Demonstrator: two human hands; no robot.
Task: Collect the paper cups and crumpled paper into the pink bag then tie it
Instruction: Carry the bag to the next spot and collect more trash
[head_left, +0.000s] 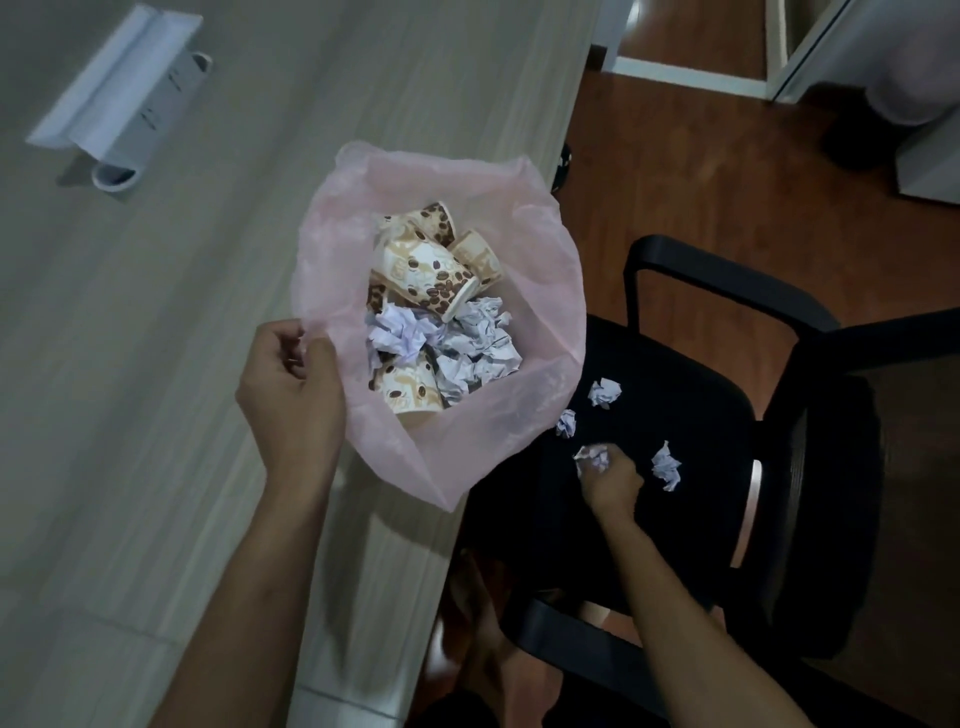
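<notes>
Right now I see the pink bag (540, 260) sitting open at the right edge of the pale wood-grain surface (156, 364), its mouth spread wide and part of it overhanging toward the chair. My left hand (291, 384) is at the bag's near-left rim, and that grip pinches the thin plastic between thumb and curled fingers, holding the mouth open. Inside the bag lie several paper cups (426, 275) printed with coffee beans, tipped on their sides toward the far half, with one more cup (408, 392) lying nearer to me. Between and beside them sits a heap of crumpled paper (447, 338), white with faint print.

My right hand (613, 480) is down on the seat of the black office chair (701, 374), just beside the surface. Its grip is closed round one crumpled paper ball (592, 457), with the paper poking out past the fingers; the hand is slightly blurred. Three more paper balls lie loose on the seat: one (605, 392) farthest from me, one (566, 423) close to the bag's overhanging edge, and one (666, 466) just right of my right hand.

Far off on the surface, at upper left, lies a white box-like object (119, 98). Red-brown wooden floor (675, 156) shows beyond the chair.
</notes>
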